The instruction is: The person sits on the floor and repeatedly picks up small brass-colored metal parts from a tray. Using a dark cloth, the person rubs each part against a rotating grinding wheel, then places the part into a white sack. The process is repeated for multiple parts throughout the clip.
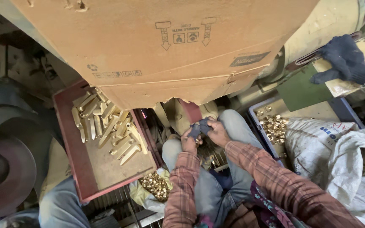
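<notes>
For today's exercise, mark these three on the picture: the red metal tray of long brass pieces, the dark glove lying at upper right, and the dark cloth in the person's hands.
Red metal tray [66, 139]: head view, bare left wall.
Dark knitted glove [346, 59]: head view, palm.
Dark cloth [200, 126]: head view, middle, between both hands.

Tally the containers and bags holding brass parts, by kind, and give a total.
Red tray with long brass pieces: 1
Blue crate with small brass fittings: 1
Yellowish bag with small brass fittings: 1
Total: 3

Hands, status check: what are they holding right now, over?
Left hand and right hand both gripping dark cloth over lap. Brass rods in red tray alongside. Nothing blocking.
</notes>
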